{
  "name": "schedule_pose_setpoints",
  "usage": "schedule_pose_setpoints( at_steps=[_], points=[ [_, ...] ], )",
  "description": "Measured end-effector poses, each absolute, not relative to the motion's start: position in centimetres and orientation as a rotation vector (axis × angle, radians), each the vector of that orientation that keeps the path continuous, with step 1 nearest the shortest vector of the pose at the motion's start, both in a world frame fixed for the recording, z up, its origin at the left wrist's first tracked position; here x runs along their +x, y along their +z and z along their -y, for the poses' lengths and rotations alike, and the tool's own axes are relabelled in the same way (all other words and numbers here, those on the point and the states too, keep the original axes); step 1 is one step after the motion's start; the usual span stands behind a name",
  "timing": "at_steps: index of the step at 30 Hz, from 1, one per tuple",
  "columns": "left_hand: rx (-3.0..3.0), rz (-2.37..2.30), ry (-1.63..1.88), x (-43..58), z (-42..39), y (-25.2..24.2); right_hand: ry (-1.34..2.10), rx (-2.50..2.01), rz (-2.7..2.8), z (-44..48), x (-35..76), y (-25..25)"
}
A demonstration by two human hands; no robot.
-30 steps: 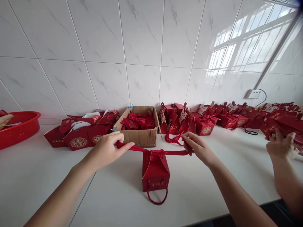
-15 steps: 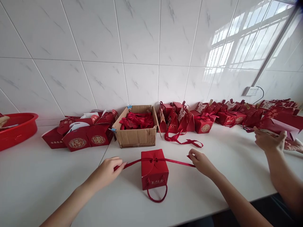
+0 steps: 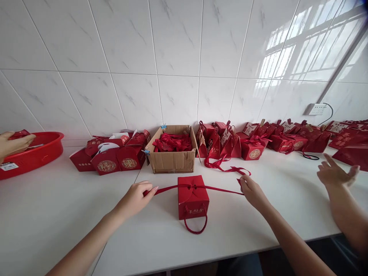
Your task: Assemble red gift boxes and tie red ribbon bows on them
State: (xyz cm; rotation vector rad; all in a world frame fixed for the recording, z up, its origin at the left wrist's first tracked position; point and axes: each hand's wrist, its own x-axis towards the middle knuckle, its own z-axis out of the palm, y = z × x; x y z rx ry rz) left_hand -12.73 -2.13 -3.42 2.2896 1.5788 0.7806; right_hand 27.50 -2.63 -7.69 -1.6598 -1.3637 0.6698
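A small red gift box (image 3: 193, 207) with a twisted rope handle (image 3: 196, 231) on its front stands on the white table. Its top flaps are folded together, and a red ribbon (image 3: 221, 189) runs through the holes there and out to both sides. Left of the box, my left hand (image 3: 137, 197) pinches one end of the ribbon. The other end is gripped by my right hand (image 3: 252, 190), out to the right, with a short tail poking past the fingers. Between my hands the ribbon is stretched nearly straight.
Behind stands a cardboard box (image 3: 172, 161) of red ribbons, with loose ribbon (image 3: 215, 164) beside it. Red gift boxes (image 3: 107, 161) sit left, more (image 3: 254, 149) along the wall. A red basin (image 3: 43, 155) has another person's hand (image 3: 14, 142) over it; a co-worker's open hand (image 3: 336, 172) is at right.
The view has shifted slightly left. My hands keep hold of the ribbon, now pulled a little straighter. The co-worker at right has let go of a red package; a hand appears over the basin.
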Motion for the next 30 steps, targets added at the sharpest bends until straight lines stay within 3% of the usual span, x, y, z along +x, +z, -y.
schedule_pose_setpoints(
  at_steps=[6,17,25,30],
  points=[
    [2.106,-1.499,0.808,-14.2,3.1,1.2,0.784,-1.343,1.199,2.8,28.5,-3.8],
    [2.11,-1.362,0.916,-9.5,2.9,12.2,0.767,-0.827,1.324,2.5,24.4,8.8],
    [2.017,-1.038,1.13,-2.8,1.3,12.9,0.753,-0.66,1.594,1.4,16.9,13.5],
    [2.066,-0.943,1.076,-2.3,0.6,11.6,0.785,-0.625,1.574,1.1,16.2,14.1]
  ],
)
